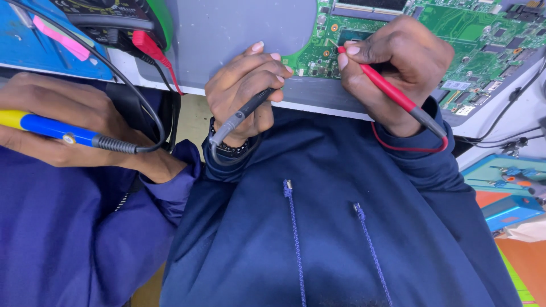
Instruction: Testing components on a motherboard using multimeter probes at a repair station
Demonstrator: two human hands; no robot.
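Grey bench mat [227, 34] under green circuit board [455, 34] — cluttered workbench, blue trays.

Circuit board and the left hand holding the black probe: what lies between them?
Head view: only bare grey mat; left hand with black probe rests at the circuit board edge.

Up at the desk's far left corner sits a multimeter [114, 17], black body in a green casing, its face only partly in view at the frame's top. On the green circuit board [472, 34], a small white rectangular label [455, 85] lies near the front edge.
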